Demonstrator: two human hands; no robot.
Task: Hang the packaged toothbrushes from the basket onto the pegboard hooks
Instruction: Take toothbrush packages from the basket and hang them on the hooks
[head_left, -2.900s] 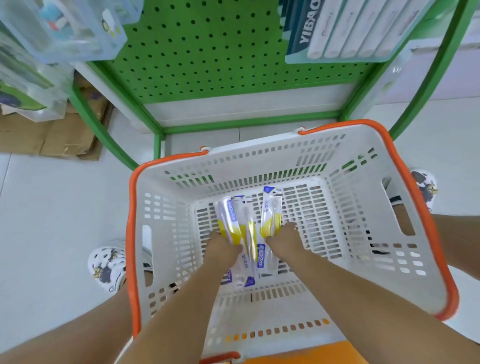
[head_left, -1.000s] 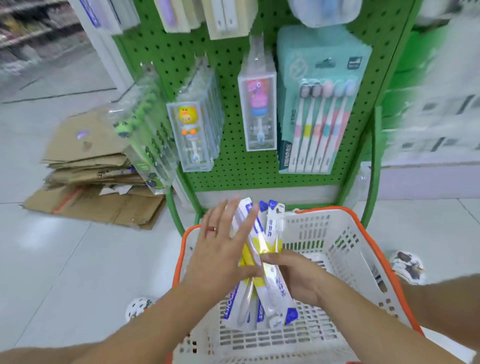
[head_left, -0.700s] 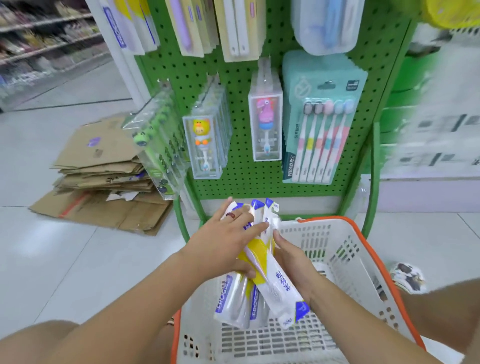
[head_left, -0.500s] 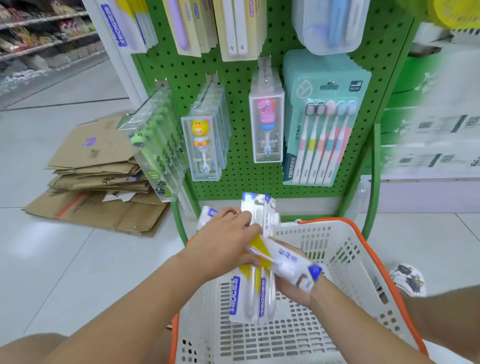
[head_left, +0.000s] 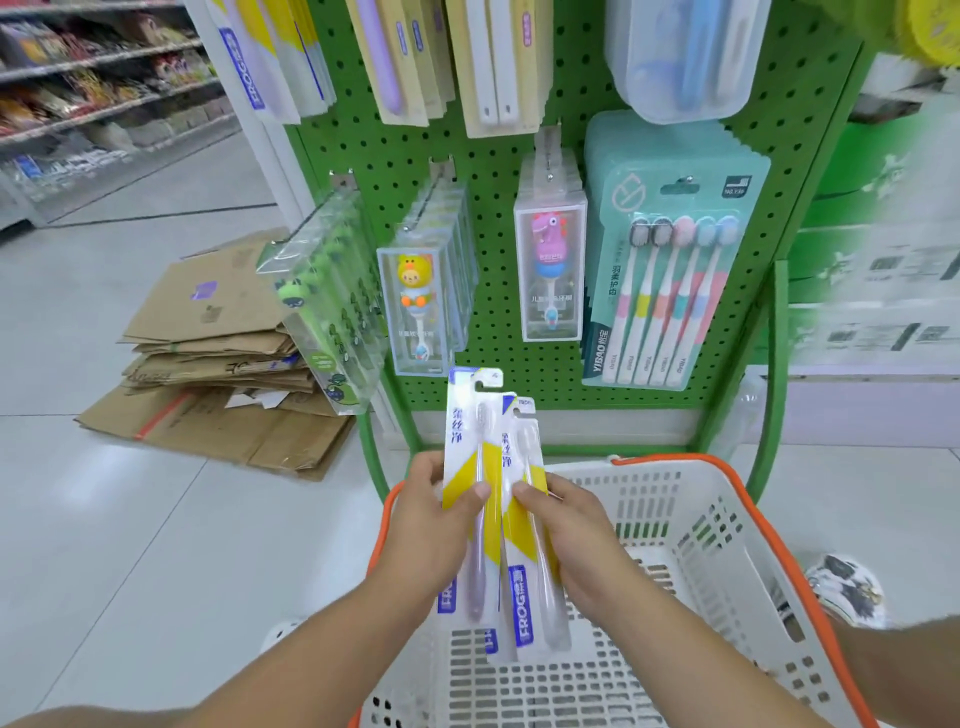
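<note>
My left hand (head_left: 423, 535) grips one white, yellow and blue packaged toothbrush (head_left: 470, 441), held upright with its hang tab on top. My right hand (head_left: 574, 540) grips further packaged toothbrushes (head_left: 524, 571), stacked and upright, slightly lower and right of the first. Both hands are above the near-left part of the white basket with orange rim (head_left: 727, 545). The green pegboard (head_left: 498, 171) stands just behind, with packs hanging on its hooks.
On the pegboard hang clear boxed children's brushes (head_left: 421, 306), a pink one (head_left: 550, 265), a teal multi-pack (head_left: 670, 275) and taller packs above. Flattened cardboard (head_left: 218, 364) lies on the tiled floor at left. A shoe (head_left: 847, 592) shows right of the basket.
The packs were lifted out of the basket as my view rose to the pegboard. The bunch has been split: one pack in my left hand, the others in my right, all turned upright.
</note>
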